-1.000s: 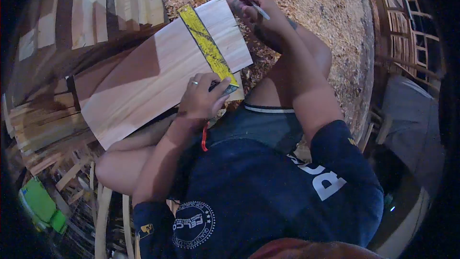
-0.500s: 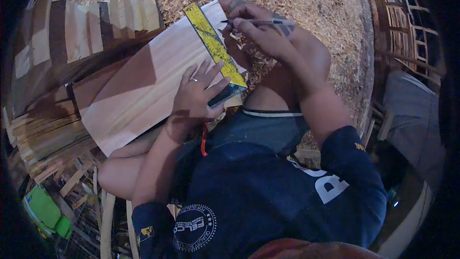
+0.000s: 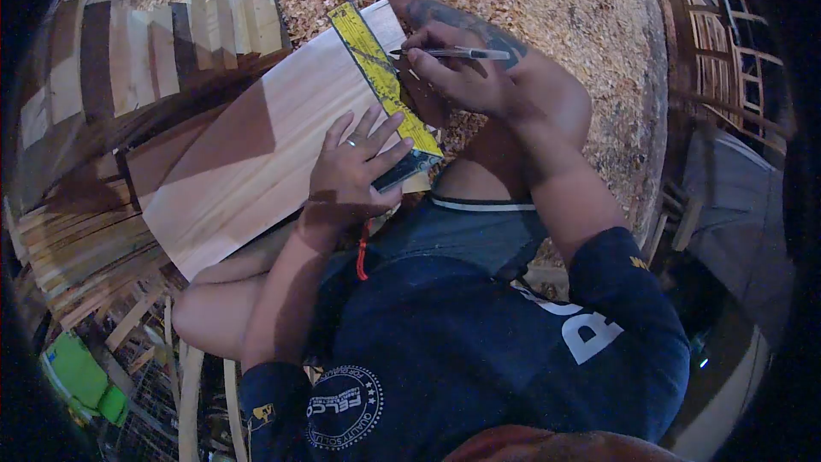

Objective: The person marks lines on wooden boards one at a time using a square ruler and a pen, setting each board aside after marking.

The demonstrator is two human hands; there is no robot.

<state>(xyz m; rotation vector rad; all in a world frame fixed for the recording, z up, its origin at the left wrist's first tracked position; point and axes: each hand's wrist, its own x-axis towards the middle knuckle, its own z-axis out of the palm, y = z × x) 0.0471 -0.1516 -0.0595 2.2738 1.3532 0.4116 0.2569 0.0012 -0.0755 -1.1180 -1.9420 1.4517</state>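
A pale wooden board (image 3: 248,150) lies slanted across my lap. Over its right end rests a speed square with a yellow face (image 3: 373,68) and a dark lower edge. My left hand (image 3: 349,173) is spread flat on the board, with its fingertips at the square's left edge and on its face. In my right hand (image 3: 462,81) a slim clear pen (image 3: 479,53) is pinched, its tip close to the square's right edge. Whether the tip touches the wood, I cannot tell.
Cut wooden blocks (image 3: 145,51) stand in a row at upper left, with stacked planks (image 3: 94,239) below them. A green object (image 3: 81,376) lies at lower left among wood scraps. Wood shavings (image 3: 547,0) cover the ground ahead. Slatted wooden frames (image 3: 727,43) stand at right.
My right hand and the pen have shifted slightly toward me along the square's right edge. The pen shows more fully now. My left hand and the square hold nearly the same place.
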